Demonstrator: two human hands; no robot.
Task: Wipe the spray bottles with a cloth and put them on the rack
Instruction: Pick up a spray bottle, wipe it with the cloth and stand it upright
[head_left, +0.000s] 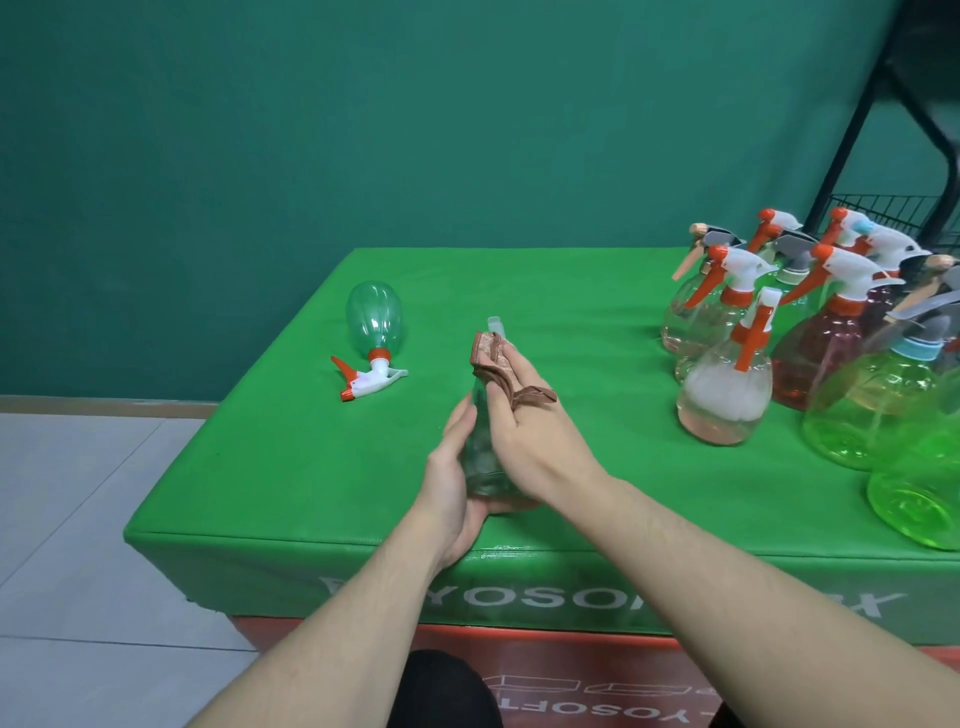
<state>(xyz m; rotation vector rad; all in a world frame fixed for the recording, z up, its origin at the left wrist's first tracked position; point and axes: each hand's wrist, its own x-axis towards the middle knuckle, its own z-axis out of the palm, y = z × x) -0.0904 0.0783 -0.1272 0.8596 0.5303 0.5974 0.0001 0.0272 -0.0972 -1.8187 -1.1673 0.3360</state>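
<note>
Head view — hands cupped round bottle

Two hands are in view, a left hand and a right hand. Between them is one clear bottle, and one brown cloth is pressed against it. One green bottle lies alone on its side on the worktop. On the right a cluster of spray bottles stands packed together; about ten show, but they overlap and the edge cuts some off, so the exact number cannot be told. One wire rack stands behind them.
</note>
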